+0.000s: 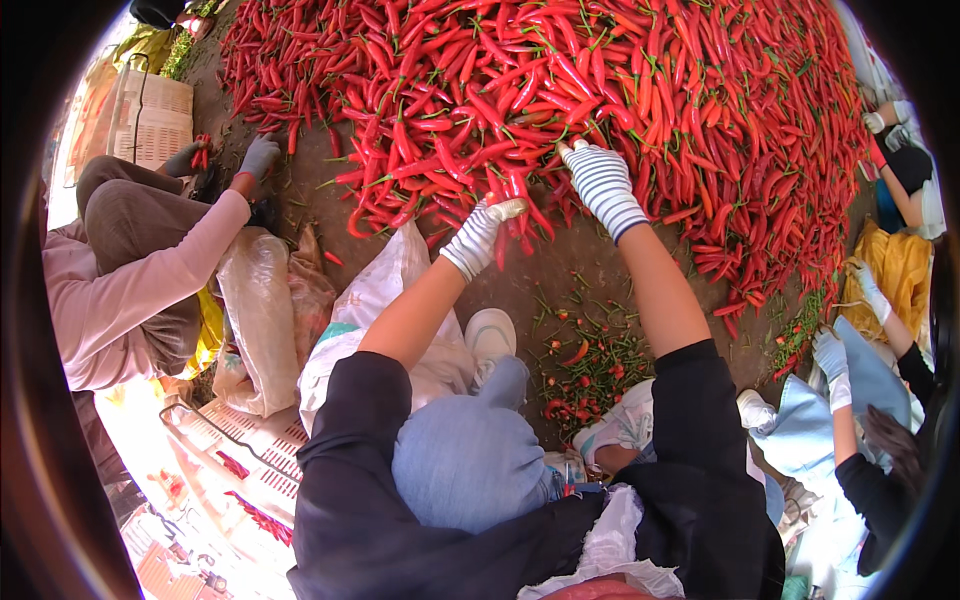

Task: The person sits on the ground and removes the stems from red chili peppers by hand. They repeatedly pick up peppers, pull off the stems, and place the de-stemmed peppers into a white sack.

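A large heap of red chilli peppers [480, 105] with green stems lies on the ground before me. My left hand [480, 234], in a striped glove with bare fingertips, holds several red chillies [519, 191] at the heap's near edge. Some of them hang below the fingers. My right hand [604, 184], in a matching glove, reaches palm down onto the heap. Its fingertips touch the chillies there, and whether they grip one is hidden. Between my shoes lies a scatter of cut green stems and red pepper bits [592, 360].
A white woven sack [390, 292] lies beside my left leg. Plastic crates [255, 442] stand at lower left. A person in grey gloves [259, 157] sits on the left, holding chillies. People in white gloves [831, 360] work on the right, near a yellow sack [892, 259].
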Demonstrator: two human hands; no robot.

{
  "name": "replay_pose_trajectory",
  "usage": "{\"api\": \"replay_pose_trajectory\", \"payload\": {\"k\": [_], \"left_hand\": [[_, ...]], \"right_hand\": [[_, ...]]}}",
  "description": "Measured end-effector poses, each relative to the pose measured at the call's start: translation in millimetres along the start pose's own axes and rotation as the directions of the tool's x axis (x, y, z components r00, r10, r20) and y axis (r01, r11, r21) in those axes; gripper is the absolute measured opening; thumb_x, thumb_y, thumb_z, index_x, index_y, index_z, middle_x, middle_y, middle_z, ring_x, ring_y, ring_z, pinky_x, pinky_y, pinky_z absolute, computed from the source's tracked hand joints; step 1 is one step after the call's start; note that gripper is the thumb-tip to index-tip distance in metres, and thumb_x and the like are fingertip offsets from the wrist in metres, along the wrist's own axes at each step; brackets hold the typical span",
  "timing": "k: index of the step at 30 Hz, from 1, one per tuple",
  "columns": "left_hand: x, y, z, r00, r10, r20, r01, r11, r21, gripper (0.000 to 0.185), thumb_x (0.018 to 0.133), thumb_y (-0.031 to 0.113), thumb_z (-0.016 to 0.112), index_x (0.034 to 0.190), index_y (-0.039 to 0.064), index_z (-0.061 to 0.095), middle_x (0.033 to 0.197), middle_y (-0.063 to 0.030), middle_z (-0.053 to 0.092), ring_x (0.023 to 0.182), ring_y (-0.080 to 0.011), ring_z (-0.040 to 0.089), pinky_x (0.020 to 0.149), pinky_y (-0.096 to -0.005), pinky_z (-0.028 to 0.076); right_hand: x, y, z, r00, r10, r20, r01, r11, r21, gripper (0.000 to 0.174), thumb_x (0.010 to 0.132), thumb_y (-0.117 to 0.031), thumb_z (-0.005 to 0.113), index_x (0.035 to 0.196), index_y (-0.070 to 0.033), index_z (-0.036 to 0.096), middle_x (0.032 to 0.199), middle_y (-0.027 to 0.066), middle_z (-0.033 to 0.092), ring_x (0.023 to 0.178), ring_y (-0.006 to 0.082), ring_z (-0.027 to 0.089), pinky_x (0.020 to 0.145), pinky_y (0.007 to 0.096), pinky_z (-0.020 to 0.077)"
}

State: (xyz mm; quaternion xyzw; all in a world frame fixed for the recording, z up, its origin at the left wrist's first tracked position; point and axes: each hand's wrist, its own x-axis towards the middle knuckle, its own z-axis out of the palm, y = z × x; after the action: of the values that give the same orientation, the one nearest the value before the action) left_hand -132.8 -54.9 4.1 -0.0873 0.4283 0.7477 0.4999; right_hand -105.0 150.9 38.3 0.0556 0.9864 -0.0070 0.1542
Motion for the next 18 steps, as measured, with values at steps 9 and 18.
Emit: {"api": "replay_pose_trajectory", "payload": {"k": [9,18], "left_hand": [[-8.3,35.4,31.8,0.908,-0.047,0.417,-0.165,0.874,0.458,0.055,0.064,0.012,0.075,0.115,0.008,0.053,0.095,-0.0013,0.057,0.086,-0.0099,0.053,0.076,-0.0269,0.046],[-21.3,15.9,46.7,0.863,-0.205,0.462,-0.073,0.854,0.515,0.042,0.062,0.006,0.075,0.1,0.004,0.058,0.091,0.0011,0.06,0.085,-0.0078,0.054,0.078,-0.0243,0.046]], "right_hand": [[-54.6,11.9,-22.3,0.995,0.056,0.08,-0.076,-0.059,0.995,0.02,0.083,-0.015,0.061,0.097,-0.002,0.057,0.088,0.0046,0.061,0.077,0.0105,0.057,0.073,0.0249,0.0473],[-84.7,1.2,-31.2,0.984,-0.07,0.163,-0.152,0.146,0.978,0.017,0.08,-0.014,0.059,0.09,-0.001,0.056,0.074,0.0057,0.06,0.066,0.013,0.057,0.063,0.0289,0.0475]]}}
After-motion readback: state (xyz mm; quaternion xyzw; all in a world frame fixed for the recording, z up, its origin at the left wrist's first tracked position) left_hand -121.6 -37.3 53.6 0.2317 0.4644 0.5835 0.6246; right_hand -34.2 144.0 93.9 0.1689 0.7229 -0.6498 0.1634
